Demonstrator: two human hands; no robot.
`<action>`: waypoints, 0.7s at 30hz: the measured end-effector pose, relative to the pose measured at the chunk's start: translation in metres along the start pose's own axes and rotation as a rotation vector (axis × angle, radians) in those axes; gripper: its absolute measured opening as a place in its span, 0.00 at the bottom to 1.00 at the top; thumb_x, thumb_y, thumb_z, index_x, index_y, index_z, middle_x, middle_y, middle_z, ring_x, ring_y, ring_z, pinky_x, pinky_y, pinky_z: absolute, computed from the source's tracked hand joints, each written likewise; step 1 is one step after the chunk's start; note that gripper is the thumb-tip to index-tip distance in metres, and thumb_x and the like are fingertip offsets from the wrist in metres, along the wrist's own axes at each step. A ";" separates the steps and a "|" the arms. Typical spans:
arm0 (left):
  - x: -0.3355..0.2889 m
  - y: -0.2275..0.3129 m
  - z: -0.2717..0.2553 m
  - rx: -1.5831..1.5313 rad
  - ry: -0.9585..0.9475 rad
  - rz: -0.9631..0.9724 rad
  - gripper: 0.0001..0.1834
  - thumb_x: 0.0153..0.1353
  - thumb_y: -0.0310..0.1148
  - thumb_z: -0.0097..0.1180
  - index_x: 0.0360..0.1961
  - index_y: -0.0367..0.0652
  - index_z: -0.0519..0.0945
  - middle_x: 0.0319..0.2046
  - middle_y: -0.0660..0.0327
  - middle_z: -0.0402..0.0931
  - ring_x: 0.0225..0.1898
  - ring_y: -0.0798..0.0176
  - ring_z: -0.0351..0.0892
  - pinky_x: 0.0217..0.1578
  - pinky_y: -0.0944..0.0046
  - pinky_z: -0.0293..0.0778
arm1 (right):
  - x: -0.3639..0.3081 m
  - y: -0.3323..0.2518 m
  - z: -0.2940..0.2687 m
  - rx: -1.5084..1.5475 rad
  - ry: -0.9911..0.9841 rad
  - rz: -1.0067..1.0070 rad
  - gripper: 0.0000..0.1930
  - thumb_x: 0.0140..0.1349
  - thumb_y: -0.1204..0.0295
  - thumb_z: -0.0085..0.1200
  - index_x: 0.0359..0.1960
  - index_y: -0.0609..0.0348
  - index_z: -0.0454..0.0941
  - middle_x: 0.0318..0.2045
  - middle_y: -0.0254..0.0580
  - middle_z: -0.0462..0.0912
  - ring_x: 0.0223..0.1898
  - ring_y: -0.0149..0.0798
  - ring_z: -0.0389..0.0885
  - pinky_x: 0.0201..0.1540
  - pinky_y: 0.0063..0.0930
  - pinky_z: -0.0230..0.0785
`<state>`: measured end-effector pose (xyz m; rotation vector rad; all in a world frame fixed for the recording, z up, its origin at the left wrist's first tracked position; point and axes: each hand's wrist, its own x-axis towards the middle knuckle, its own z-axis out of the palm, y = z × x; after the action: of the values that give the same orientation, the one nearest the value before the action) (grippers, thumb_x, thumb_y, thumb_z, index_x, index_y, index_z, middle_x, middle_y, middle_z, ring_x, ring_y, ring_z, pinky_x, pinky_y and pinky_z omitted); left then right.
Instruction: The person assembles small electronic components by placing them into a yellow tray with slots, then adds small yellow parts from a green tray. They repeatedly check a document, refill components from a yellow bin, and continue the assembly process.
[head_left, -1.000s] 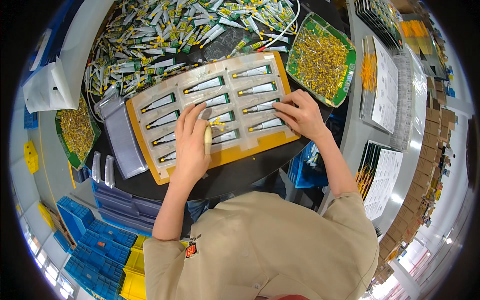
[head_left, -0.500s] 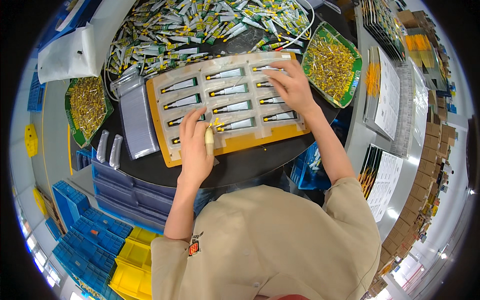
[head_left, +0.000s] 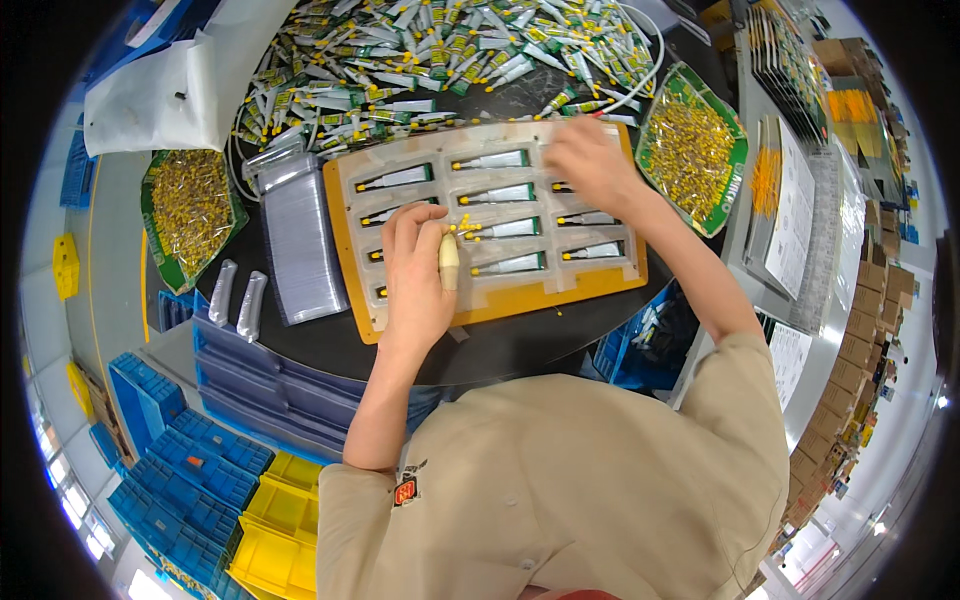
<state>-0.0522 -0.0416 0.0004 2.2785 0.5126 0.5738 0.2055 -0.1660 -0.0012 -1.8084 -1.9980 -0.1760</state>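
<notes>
An orange board (head_left: 485, 318) carries a clear blister tray (head_left: 443, 172) in which several small glue tubes (head_left: 495, 160) with yellow tips lie in rows. Above the tray's left part is my left hand (head_left: 412, 270), its fingers curled and its thumb in a pale cover. Small yellow caps (head_left: 463, 226) stick out between its thumb and fingers. My right hand (head_left: 590, 165) is over the far right part of the tray, hiding a tube there. Motion blurs its fingers, so what they hold cannot be made out.
A heap of loose tubes (head_left: 440, 55) lies beyond the tray. Bags of small yellow pieces stand left (head_left: 187, 210) and right (head_left: 690, 150). Stacked clear blisters (head_left: 300, 240) and two light-handled tools (head_left: 237, 300) lie left. Blue bins (head_left: 190, 460) are below; a shelf with printed sheets (head_left: 785, 230) is right.
My view has shifted, so the scene sits further right and lower. Over the tray, my left hand has moved one tube row further away with the yellow caps. My right hand's fingers have drawn in.
</notes>
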 end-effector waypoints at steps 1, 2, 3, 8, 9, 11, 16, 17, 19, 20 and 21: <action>0.000 -0.003 -0.004 0.000 -0.008 -0.010 0.15 0.48 0.14 0.52 0.39 0.36 0.73 0.51 0.53 0.71 0.56 0.42 0.64 0.56 0.49 0.64 | -0.007 -0.009 -0.024 -0.013 0.027 0.101 0.06 0.55 0.73 0.57 0.31 0.55 0.72 0.34 0.41 0.72 0.42 0.47 0.71 0.48 0.39 0.65; 0.000 -0.006 -0.008 0.003 0.002 -0.024 0.15 0.49 0.14 0.53 0.40 0.36 0.73 0.50 0.53 0.71 0.56 0.42 0.64 0.56 0.49 0.65 | -0.018 -0.022 -0.056 0.022 -0.227 0.316 0.06 0.53 0.73 0.59 0.30 0.57 0.74 0.33 0.43 0.74 0.41 0.49 0.73 0.47 0.40 0.66; -0.001 -0.008 -0.012 0.032 0.007 -0.016 0.15 0.49 0.15 0.54 0.39 0.36 0.73 0.50 0.53 0.71 0.56 0.42 0.64 0.56 0.49 0.65 | -0.028 -0.037 -0.082 0.244 -0.651 0.482 0.05 0.51 0.74 0.60 0.28 0.58 0.77 0.30 0.46 0.77 0.37 0.51 0.76 0.45 0.43 0.68; 0.002 -0.010 -0.015 0.123 -0.064 0.085 0.14 0.48 0.16 0.54 0.38 0.38 0.74 0.49 0.55 0.70 0.57 0.44 0.65 0.56 0.49 0.65 | -0.040 -0.103 -0.102 0.419 -0.583 0.435 0.10 0.55 0.70 0.63 0.38 0.58 0.82 0.33 0.44 0.82 0.39 0.48 0.79 0.42 0.37 0.73; 0.003 -0.008 -0.013 0.141 -0.099 0.114 0.14 0.48 0.16 0.54 0.38 0.38 0.74 0.49 0.56 0.70 0.57 0.45 0.65 0.56 0.48 0.65 | -0.030 -0.109 -0.086 0.364 -0.317 0.436 0.12 0.55 0.71 0.63 0.41 0.59 0.81 0.34 0.42 0.82 0.38 0.48 0.79 0.40 0.37 0.72; 0.002 -0.004 -0.012 0.207 -0.100 0.213 0.13 0.48 0.20 0.54 0.38 0.40 0.75 0.49 0.57 0.70 0.58 0.47 0.66 0.57 0.48 0.65 | -0.008 -0.119 -0.045 0.413 -0.032 0.527 0.15 0.56 0.74 0.62 0.46 0.62 0.80 0.34 0.43 0.82 0.38 0.48 0.78 0.41 0.36 0.72; -0.008 -0.002 -0.022 0.287 -0.105 0.280 0.12 0.49 0.25 0.55 0.37 0.41 0.75 0.46 0.59 0.70 0.56 0.50 0.67 0.57 0.48 0.65 | 0.023 -0.123 0.008 0.582 -0.026 0.367 0.10 0.56 0.74 0.62 0.40 0.61 0.83 0.32 0.42 0.82 0.33 0.46 0.80 0.36 0.34 0.73; -0.010 -0.003 -0.023 0.291 -0.107 0.276 0.12 0.48 0.25 0.55 0.37 0.41 0.75 0.46 0.59 0.70 0.56 0.50 0.67 0.56 0.48 0.65 | 0.025 -0.125 0.012 0.601 -0.052 0.372 0.09 0.56 0.74 0.61 0.39 0.61 0.83 0.31 0.42 0.82 0.32 0.46 0.80 0.35 0.34 0.73; -0.014 -0.005 -0.022 0.304 -0.089 0.232 0.12 0.48 0.25 0.56 0.37 0.42 0.75 0.45 0.59 0.70 0.55 0.50 0.68 0.56 0.48 0.65 | 0.026 -0.125 0.016 0.632 -0.091 0.392 0.07 0.57 0.75 0.61 0.37 0.61 0.84 0.30 0.43 0.81 0.30 0.46 0.80 0.33 0.33 0.72; -0.014 -0.007 -0.021 0.300 -0.070 0.215 0.13 0.48 0.25 0.56 0.37 0.42 0.75 0.44 0.59 0.71 0.55 0.50 0.68 0.55 0.49 0.65 | 0.026 -0.124 0.017 0.674 -0.085 0.411 0.06 0.59 0.74 0.59 0.37 0.61 0.83 0.29 0.43 0.81 0.29 0.42 0.79 0.32 0.31 0.71; -0.014 -0.009 -0.020 0.312 -0.083 0.222 0.13 0.48 0.25 0.56 0.37 0.41 0.75 0.44 0.59 0.71 0.55 0.50 0.68 0.55 0.49 0.65 | 0.025 -0.122 0.018 0.746 -0.111 0.464 0.06 0.59 0.74 0.59 0.37 0.61 0.83 0.28 0.42 0.81 0.29 0.41 0.79 0.31 0.30 0.70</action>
<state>-0.0763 -0.0320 0.0033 2.6666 0.3277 0.5340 0.0811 -0.1531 0.0159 -1.7052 -1.3615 0.7232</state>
